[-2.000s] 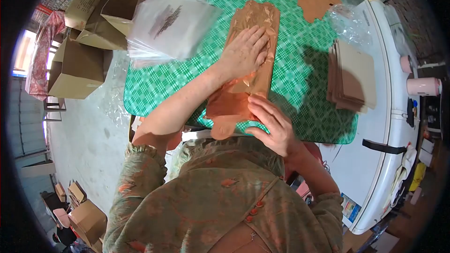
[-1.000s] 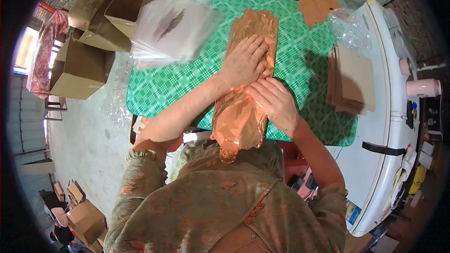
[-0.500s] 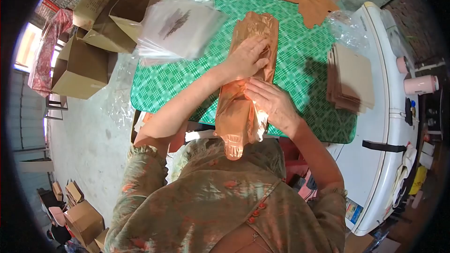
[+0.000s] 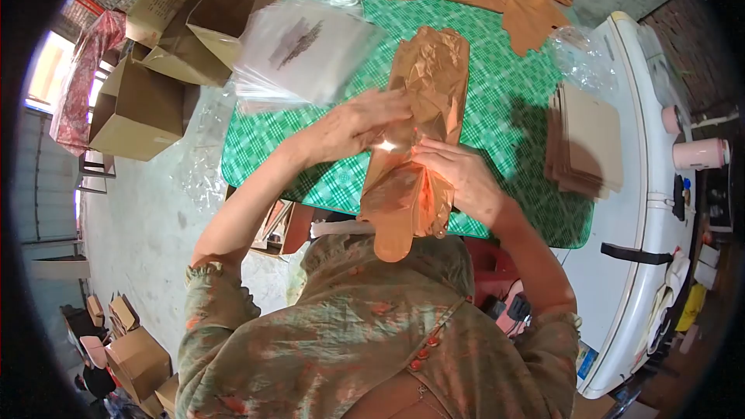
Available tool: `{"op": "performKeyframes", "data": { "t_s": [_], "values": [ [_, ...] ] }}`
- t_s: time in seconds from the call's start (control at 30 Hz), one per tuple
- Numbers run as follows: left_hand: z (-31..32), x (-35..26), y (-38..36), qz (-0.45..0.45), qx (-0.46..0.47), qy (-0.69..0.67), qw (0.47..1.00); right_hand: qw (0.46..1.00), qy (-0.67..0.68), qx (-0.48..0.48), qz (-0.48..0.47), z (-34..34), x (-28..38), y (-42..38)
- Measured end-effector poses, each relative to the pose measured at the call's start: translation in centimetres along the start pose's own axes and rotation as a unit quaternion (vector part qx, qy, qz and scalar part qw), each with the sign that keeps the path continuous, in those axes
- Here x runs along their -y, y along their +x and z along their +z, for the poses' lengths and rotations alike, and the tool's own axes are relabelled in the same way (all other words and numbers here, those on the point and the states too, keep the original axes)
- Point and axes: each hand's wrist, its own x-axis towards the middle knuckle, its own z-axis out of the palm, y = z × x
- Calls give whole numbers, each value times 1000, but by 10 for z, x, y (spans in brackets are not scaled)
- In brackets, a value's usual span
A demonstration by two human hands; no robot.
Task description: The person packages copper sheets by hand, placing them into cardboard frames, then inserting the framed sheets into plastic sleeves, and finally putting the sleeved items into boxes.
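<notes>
A round tab (image 4: 393, 243) is pointed at the person (image 4: 349, 318), past the table's (image 4: 497, 70) near edge; the long foil piece (image 4: 438, 81) is laid straight away, leaning slightly right. Its right side is touched by the right hand (image 4: 464, 178), perhaps so it stays still. At its left edge, the left hand (image 4: 353, 124) is held apart from the other; whether either pinches cannot be told. Farther, clear sheets (image 4: 310, 54) are piled aside, maybe for room.

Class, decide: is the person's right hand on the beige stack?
No, the right hand is on the copper film, with green tablecloth between it and the beige stack.
</notes>
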Motion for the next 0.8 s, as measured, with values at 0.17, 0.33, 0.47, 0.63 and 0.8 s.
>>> {"op": "performKeyframes", "data": {
  "t_s": [0.17,0.33,0.47,0.63,0.8],
  "values": [
    [-11,-16,-13,50,9,82,995,999,38,36,6,-11,-3,7],
    [-18,-4,3,53,9,63,997,999,23,44,-1,-10,-5,5],
    [-12,1,22,72,-2,98,993,999,18,38,0,-8,-5,3],
    [10,24,19,94,26,82,992,999,33,40,-4,-10,-7,3],
    [5,32,16,60,45,-16,997,990,138,26,29,-28,-4,13]
  ]
}}
